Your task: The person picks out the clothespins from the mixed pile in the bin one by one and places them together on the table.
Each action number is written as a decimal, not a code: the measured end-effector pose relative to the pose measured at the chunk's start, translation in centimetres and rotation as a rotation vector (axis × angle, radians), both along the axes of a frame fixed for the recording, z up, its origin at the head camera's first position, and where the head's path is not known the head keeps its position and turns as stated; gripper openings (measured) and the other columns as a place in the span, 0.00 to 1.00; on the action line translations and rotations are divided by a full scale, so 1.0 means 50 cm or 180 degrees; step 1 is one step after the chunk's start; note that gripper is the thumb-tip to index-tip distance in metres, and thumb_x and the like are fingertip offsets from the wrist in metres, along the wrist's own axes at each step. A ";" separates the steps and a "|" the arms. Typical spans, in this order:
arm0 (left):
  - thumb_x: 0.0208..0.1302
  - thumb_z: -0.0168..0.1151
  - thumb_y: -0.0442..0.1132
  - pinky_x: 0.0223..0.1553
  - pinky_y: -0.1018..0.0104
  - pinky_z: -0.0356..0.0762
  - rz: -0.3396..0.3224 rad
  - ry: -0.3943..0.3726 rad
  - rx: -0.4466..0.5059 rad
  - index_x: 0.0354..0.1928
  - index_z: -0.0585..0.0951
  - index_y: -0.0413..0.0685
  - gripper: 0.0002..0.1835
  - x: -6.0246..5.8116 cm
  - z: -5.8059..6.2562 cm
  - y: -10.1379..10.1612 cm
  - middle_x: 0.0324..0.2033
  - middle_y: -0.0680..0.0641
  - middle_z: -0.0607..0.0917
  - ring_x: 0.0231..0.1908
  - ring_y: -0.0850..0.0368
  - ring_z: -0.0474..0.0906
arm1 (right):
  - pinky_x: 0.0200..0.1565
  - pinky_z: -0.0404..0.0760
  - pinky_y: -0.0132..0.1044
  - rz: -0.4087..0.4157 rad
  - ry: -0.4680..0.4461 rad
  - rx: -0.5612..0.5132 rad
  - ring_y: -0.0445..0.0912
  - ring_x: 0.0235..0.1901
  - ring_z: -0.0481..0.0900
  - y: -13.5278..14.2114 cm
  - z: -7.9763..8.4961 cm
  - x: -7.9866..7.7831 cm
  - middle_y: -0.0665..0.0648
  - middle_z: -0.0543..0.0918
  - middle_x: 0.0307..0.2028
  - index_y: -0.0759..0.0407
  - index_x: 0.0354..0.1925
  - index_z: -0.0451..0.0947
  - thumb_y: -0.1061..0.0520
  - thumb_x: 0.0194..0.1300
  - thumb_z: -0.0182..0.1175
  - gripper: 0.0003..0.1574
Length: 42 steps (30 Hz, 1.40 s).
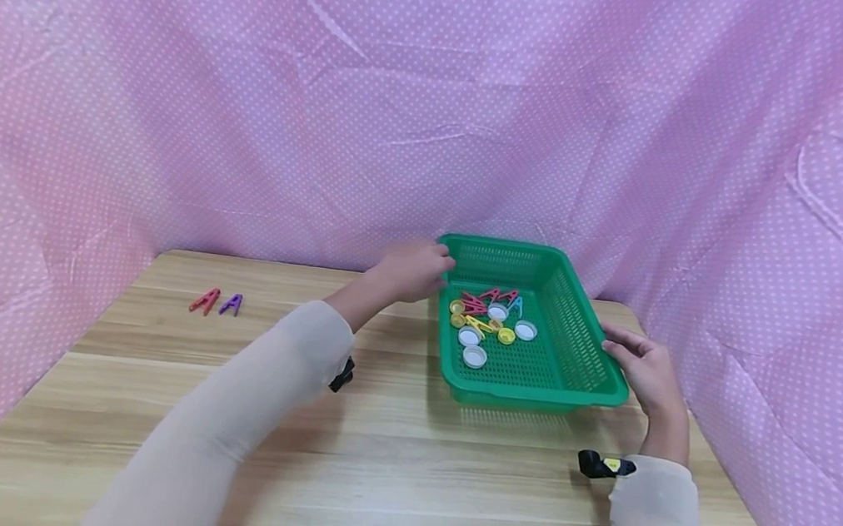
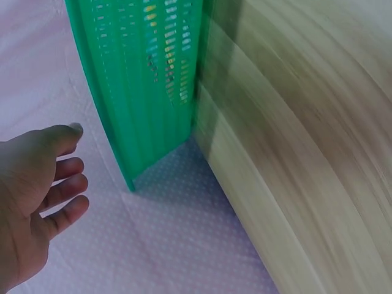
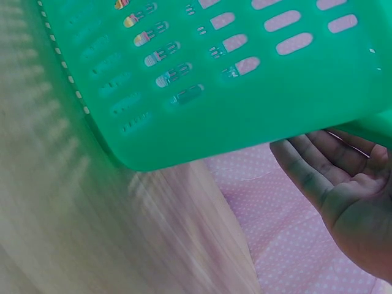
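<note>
A green plastic basket (image 1: 541, 374) stands on the right of the table. Inside it lie red clothespins (image 1: 474, 304), a yellow clothespin (image 1: 478, 324), a blue clothespin (image 1: 515, 306), and several white and yellow bottle caps (image 1: 474, 356). At the basket's left rim is my left hand (image 1: 415, 271); in the left wrist view its fingers are loosely bent, with a gap between them and the basket wall. Along the opposite rim, my right hand (image 1: 641, 370) touches the basket from outside. In the right wrist view its fingertips reach under the rim, partly hidden by it.
On the left of the wooden table (image 1: 386, 494) lie a red clothespin (image 1: 205, 301) and a purple clothespin (image 1: 231, 305). Pink dotted cloth (image 1: 375, 108) hangs around the table's back and sides, close behind the basket.
</note>
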State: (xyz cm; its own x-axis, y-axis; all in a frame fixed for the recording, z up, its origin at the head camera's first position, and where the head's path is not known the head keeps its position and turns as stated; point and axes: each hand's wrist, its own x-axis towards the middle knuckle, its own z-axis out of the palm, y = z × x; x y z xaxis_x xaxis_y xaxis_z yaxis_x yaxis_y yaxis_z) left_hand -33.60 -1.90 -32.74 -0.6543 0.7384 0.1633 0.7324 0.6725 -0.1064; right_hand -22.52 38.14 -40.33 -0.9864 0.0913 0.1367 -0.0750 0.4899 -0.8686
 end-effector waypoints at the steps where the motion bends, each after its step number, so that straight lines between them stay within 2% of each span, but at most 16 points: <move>1: 0.74 0.62 0.46 0.51 0.57 0.79 -0.0001 -0.0009 -0.0033 0.58 0.84 0.46 0.17 0.001 0.000 0.007 0.48 0.47 0.83 0.47 0.51 0.79 | 0.45 0.78 0.21 -0.0002 -0.0005 0.0000 0.28 0.45 0.80 0.000 0.000 0.000 0.44 0.84 0.55 0.65 0.70 0.72 0.51 0.76 0.59 0.31; 4: 0.75 0.61 0.50 0.54 0.55 0.79 -0.0018 -0.0016 -0.0070 0.60 0.83 0.48 0.20 0.004 -0.001 0.028 0.51 0.48 0.83 0.51 0.51 0.79 | 0.45 0.78 0.22 0.0012 -0.0004 -0.0018 0.29 0.45 0.81 -0.001 0.002 0.000 0.43 0.84 0.53 0.65 0.69 0.72 0.51 0.76 0.60 0.31; 10: 0.74 0.59 0.53 0.53 0.56 0.80 -0.0164 0.0020 -0.0055 0.59 0.82 0.48 0.21 0.006 -0.010 0.066 0.52 0.47 0.83 0.51 0.51 0.78 | 0.44 0.79 0.22 0.0033 0.0031 -0.0014 0.29 0.44 0.81 -0.003 0.004 0.004 0.39 0.84 0.50 0.66 0.69 0.73 0.51 0.76 0.60 0.31; 22: 0.75 0.58 0.53 0.50 0.59 0.78 -0.0372 -0.0170 -0.0041 0.58 0.82 0.49 0.20 0.000 -0.037 0.125 0.49 0.50 0.82 0.47 0.54 0.77 | 0.45 0.78 0.21 0.0050 0.0103 0.0070 0.27 0.46 0.79 -0.004 0.006 0.008 0.43 0.84 0.54 0.67 0.68 0.73 0.50 0.76 0.59 0.31; 29: 0.74 0.59 0.53 0.52 0.60 0.78 -0.0276 -0.0421 -0.0217 0.63 0.80 0.49 0.23 -0.005 -0.058 0.152 0.51 0.49 0.81 0.50 0.55 0.77 | 0.45 0.78 0.21 0.0078 0.0097 0.0055 0.28 0.47 0.79 -0.002 0.005 0.008 0.44 0.84 0.55 0.66 0.68 0.73 0.50 0.76 0.59 0.30; 33: 0.74 0.60 0.54 0.55 0.61 0.78 -0.0221 -0.0552 -0.0330 0.66 0.78 0.49 0.26 -0.014 -0.071 0.164 0.54 0.49 0.80 0.52 0.56 0.77 | 0.44 0.78 0.21 0.0063 0.0088 0.0080 0.27 0.46 0.79 -0.001 0.006 0.007 0.41 0.84 0.53 0.66 0.68 0.73 0.50 0.76 0.60 0.31; 36: 0.74 0.59 0.54 0.55 0.61 0.78 -0.0179 -0.0630 -0.0385 0.69 0.76 0.48 0.27 -0.023 -0.079 0.170 0.55 0.48 0.80 0.53 0.56 0.77 | 0.45 0.77 0.20 0.0049 0.0077 0.0118 0.26 0.47 0.78 0.001 0.005 0.005 0.44 0.84 0.55 0.65 0.69 0.73 0.50 0.76 0.59 0.30; 42: 0.74 0.61 0.53 0.59 0.61 0.76 -0.0114 -0.0803 -0.0450 0.69 0.75 0.48 0.28 -0.038 -0.086 0.182 0.58 0.48 0.79 0.58 0.56 0.75 | 0.45 0.78 0.21 0.0077 0.0093 0.0067 0.28 0.48 0.79 0.001 0.002 0.004 0.43 0.84 0.54 0.66 0.68 0.74 0.51 0.76 0.60 0.30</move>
State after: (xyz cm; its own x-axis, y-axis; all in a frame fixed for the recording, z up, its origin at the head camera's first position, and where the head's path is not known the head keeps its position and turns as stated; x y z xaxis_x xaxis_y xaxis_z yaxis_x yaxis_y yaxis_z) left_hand -35.52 7.20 -37.04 -0.6344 0.7655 -0.1075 0.7705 0.6373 -0.0086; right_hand -22.33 38.18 -40.22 -0.9838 0.0644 0.1671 -0.1122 0.5057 -0.8554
